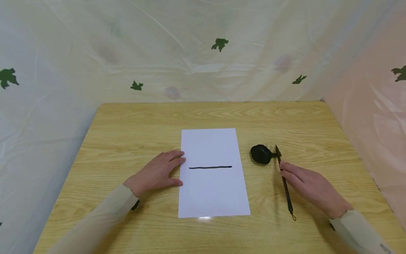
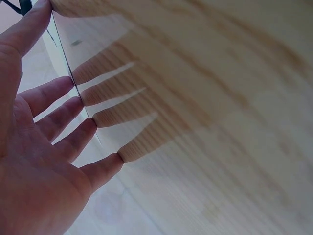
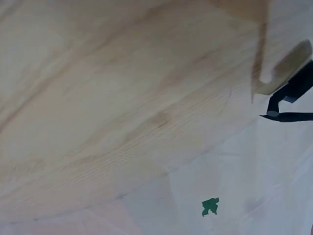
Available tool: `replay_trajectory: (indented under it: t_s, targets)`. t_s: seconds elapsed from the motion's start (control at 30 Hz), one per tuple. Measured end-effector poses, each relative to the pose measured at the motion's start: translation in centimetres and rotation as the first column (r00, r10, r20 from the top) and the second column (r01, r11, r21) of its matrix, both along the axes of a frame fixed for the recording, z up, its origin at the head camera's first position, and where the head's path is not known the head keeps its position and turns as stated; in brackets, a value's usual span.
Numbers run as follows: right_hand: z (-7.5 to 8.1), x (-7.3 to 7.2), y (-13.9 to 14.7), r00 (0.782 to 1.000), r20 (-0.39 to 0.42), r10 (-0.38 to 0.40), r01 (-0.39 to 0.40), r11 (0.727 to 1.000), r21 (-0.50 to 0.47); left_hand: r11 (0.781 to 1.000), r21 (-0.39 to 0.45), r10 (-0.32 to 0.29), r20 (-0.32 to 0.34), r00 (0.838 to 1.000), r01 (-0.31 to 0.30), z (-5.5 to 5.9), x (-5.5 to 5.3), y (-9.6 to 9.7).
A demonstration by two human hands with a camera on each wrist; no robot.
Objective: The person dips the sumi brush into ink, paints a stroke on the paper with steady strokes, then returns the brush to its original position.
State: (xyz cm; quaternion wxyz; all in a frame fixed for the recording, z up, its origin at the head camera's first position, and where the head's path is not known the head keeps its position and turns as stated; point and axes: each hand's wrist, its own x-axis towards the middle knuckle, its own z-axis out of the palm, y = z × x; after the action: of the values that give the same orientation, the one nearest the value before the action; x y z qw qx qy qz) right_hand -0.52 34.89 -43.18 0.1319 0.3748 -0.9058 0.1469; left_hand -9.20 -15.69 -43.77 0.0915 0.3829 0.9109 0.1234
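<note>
A white sheet of paper (image 1: 210,197) lies on the table with one black horizontal stroke (image 1: 210,167) across its middle. My left hand (image 1: 157,173) rests at the sheet's left edge with fingers spread; in the left wrist view its fingertips (image 2: 106,166) touch down on the surface. Between thumb and fingers, my right hand (image 1: 312,185) pinches a dark writing brush (image 1: 286,190) with a hanging loop at its end. The brush's tip appears over the short handle of a small black ink dish (image 1: 260,154); contact there is unclear. The right wrist view shows the brush (image 3: 293,117) near the dish (image 3: 299,81).
The wood-grain table (image 1: 136,120) has a light glossy top. Dark specks of ink (image 1: 270,145) lie by the dish. Pale curtains (image 1: 177,53) with green bird-like shapes (image 1: 220,44) hang behind the table and at both sides.
</note>
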Motion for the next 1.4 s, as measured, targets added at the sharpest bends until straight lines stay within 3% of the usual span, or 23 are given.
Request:
replay_trajectory:
  t_s: [0.07, 0.13, 0.17, 0.33, 0.43, 0.73, 1.4]
  targets:
    - [-0.2, -0.2, 0.1, 0.997, -0.045, 0.065, -0.065, 0.998, -0.001, 1.000, 0.001, -0.001, 0.000, 1.000, 0.001, 0.0, 0.0, 0.0]
    - [-0.5, -0.5, 0.3, 0.964, -0.198, 0.180, -0.166, 0.982, 0.086, 1.000, 0.001, -0.001, 0.000, 1.000, 0.001, -0.1, 0.0, 0.0]
    - [-0.6, -0.6, 0.4, 0.960, -0.207, 0.189, -0.169, 0.979, 0.111, 1.000, 0.002, -0.001, 0.000, 1.000, 0.001, -0.1, -0.1, 0.0]
    - [-0.9, -0.6, 0.7, 0.959, -0.217, 0.180, -0.126, 0.962, 0.241, 1.000, 0.003, 0.002, -0.002, 1.000, -0.002, 0.0, 0.0, -0.1]
    - [-1.0, -0.7, 0.8, 0.951, -0.234, 0.202, -0.137, 0.954, 0.266, 1.000, 0.003, 0.003, -0.001, 1.000, -0.003, 0.0, 0.0, -0.1]
    - [-1.6, -1.7, 1.3, 0.928, -0.224, 0.297, -0.232, 0.933, 0.273, 1.000, -0.001, 0.001, 0.004, 1.000, -0.001, 0.0, 0.0, -0.1]
    - [-1.7, -2.0, 1.7, 0.944, -0.174, 0.280, -0.228, 0.935, 0.273, 1.000, -0.020, -0.004, 0.015, 1.000, 0.004, 0.3, 0.0, -0.1]
